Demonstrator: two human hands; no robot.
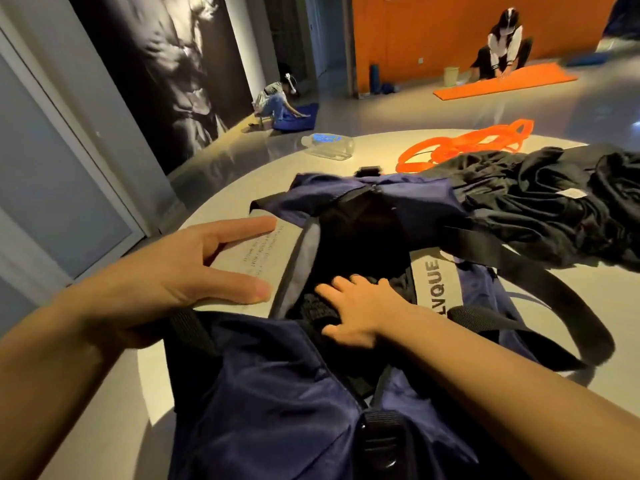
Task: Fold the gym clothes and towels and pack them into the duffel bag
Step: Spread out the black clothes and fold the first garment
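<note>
A navy duffel bag (263, 386) lay unzipped across a round pale table (239, 188), filling the lower middle of the frame, its black straps (540, 271) looping off to the right. The person's right hand (360, 308) was down inside the opening at centre frame, fingers spread flat and pressing on a dark folded garment (313, 308) already in the bag; it gripped nothing. The left hand (180, 268) hovered at the left of the frame, just beside the bag's rim, fingers straight and splayed, holding nothing. A heap of loose black clothes (540, 199) sat unfolded at the right of the frame, touching the bag's far end. Beyond it, toward the upper right, lay orange resistance bands (464, 145), and a clear plastic water bottle (329, 144) rested on its side near the table's far edge. In the background, one person crouched over a blue mat (298, 116) at upper centre and another knelt on an orange mat (505, 83) at the upper right.
</note>
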